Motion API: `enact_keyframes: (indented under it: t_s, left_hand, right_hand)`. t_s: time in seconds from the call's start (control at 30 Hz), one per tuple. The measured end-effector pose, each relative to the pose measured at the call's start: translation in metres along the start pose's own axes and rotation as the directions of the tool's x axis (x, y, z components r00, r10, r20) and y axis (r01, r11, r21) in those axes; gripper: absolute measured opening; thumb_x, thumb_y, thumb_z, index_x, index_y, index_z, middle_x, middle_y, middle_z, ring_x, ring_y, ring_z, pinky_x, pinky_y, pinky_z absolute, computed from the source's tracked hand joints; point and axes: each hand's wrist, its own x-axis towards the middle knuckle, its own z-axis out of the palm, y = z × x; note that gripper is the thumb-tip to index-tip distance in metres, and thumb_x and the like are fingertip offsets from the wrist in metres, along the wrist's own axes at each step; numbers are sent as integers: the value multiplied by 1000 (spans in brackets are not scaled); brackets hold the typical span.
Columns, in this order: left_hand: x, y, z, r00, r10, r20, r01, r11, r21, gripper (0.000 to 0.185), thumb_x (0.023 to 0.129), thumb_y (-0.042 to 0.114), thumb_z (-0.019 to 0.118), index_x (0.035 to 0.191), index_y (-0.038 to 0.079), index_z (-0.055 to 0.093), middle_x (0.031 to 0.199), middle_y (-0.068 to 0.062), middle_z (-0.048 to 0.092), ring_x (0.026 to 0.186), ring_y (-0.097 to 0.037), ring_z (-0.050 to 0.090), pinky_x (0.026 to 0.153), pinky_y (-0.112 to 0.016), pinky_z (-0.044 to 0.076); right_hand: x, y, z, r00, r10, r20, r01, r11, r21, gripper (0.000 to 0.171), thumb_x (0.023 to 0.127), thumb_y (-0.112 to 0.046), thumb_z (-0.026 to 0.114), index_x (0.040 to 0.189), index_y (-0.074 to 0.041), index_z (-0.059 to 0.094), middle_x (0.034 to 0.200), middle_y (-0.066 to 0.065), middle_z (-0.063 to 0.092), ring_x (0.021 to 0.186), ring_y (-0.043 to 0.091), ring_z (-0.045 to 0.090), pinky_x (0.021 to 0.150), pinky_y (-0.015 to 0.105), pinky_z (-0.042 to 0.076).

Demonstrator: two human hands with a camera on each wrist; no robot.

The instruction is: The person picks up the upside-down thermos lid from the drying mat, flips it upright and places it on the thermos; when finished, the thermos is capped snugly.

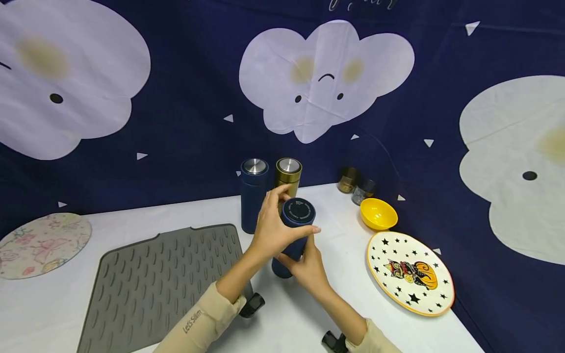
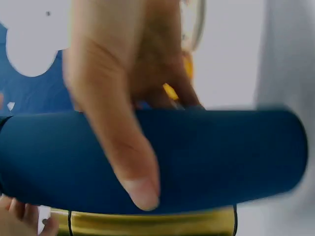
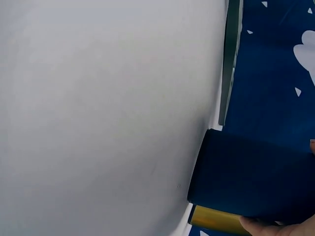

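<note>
**Both hands on the dark blue flask**

White table and a dark blue cloth with pale clouds behind it: this is where I work. Near the middle of the table I hold a dark blue vacuum flask [image 1: 295,235], tilted, with its round lid turned toward me. My left hand [image 1: 271,230] wraps the upper part just under the lid, fingers and thumb curled around the body. My right hand [image 1: 309,267] closes around the lower part, near the bottom. I cannot tell if the bottom touches the table or is a little lifted.

I judge the flask is stiff, probably metal under a matte coat, so it will not bend or crush. The matte skin should give good friction, but the body is smooth and round, so holding at the middle of the body with one hand and at the lid with the other seems safest. It may be rather heavy if it is full.

Just behind stand a second blue flask [image 1: 253,196] and a gold flask [image 1: 289,176], both upright with silver lids. To the left lies a grey drying mat [image 1: 159,279], to the right a yellow bowl [image 1: 378,214] and a star-patterned plate [image 1: 410,272].
</note>
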Motion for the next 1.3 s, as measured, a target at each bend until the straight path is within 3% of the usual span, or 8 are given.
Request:
enact_keyframes:
  t_s: [0.17, 0.27, 0.4, 0.57, 0.8, 1.0, 1.2, 1.3]
  left_hand:
    - [2, -6, -6, 984, 17, 177, 43, 942, -332, 88, 74, 11, 67, 151, 6, 26, 149, -20, 41, 138, -37, 39, 115, -59, 27]
    - [0, -4, -2, 993, -28, 116, 48, 984, -171, 94, 76, 31, 76, 153, 13, 25, 150, -14, 36, 146, -34, 22, 118, -63, 14]
    - [1, -5, 4, 999, -36, 9, 37, 995, -92, 89, 70, 29, 88, 141, 10, 38, 131, -12, 55, 130, -29, 47, 111, -46, 38]
    - [5, -12, -6, 970, 21, 242, 96, 882, -461, 67, 73, 0, 67, 135, 0, 42, 135, -25, 55, 119, -34, 57, 102, -41, 47]
    - [3, -11, 5, 997, -58, 45, 62, 994, -86, 83, 68, 32, 91, 135, 13, 47, 126, -4, 57, 113, -15, 55, 98, -37, 47]
    - [6, -21, -7, 952, 1, 305, 160, 850, -502, 84, 72, 1, 69, 147, 6, 31, 143, -21, 50, 126, -28, 55, 108, -42, 42]
    - [3, -17, 3, 987, -42, 156, 80, 967, -244, 96, 71, 23, 88, 147, 13, 31, 139, -10, 50, 123, -23, 53, 106, -44, 43]
    - [5, -18, -1, 978, -45, 201, 104, 950, -294, 73, 71, 13, 84, 132, 6, 44, 125, -15, 62, 112, -25, 60, 101, -43, 46]
  right_hand:
    - [1, -1, 0, 999, 21, 27, -21, 1000, 6, 78, 82, -19, 81, 143, -11, 33, 136, 15, 58, 125, 32, 58, 103, 54, 46]
    - [1, -2, 0, 1000, 17, 18, -16, 1000, -11, 78, 82, -18, 81, 144, -11, 34, 135, 16, 59, 125, 33, 58, 102, 54, 47]
    - [2, -1, 0, 1000, 8, 13, -8, 1000, -5, 78, 82, -17, 81, 144, -13, 33, 134, 16, 60, 123, 34, 59, 100, 53, 48]
    - [2, 0, 1, 999, 25, 22, -25, 1000, -2, 73, 81, -20, 81, 139, -10, 36, 133, 15, 60, 123, 32, 59, 101, 53, 48]
    - [1, 1, 1, 1000, 26, -1, -26, 999, -20, 76, 81, -19, 80, 142, -8, 36, 131, 18, 61, 121, 34, 60, 98, 51, 49]
    - [1, -2, 0, 998, 55, 27, -55, 998, 18, 78, 81, -19, 81, 143, -11, 33, 136, 16, 58, 124, 34, 59, 101, 56, 47]
    - [1, -2, -2, 999, 36, 19, -36, 999, -2, 76, 81, -18, 80, 142, -6, 37, 134, 17, 60, 125, 35, 57, 102, 55, 47]
    - [0, -2, -1, 999, 43, 31, -43, 999, 9, 78, 80, -16, 80, 144, -11, 35, 134, 17, 60, 122, 34, 59, 99, 53, 49]
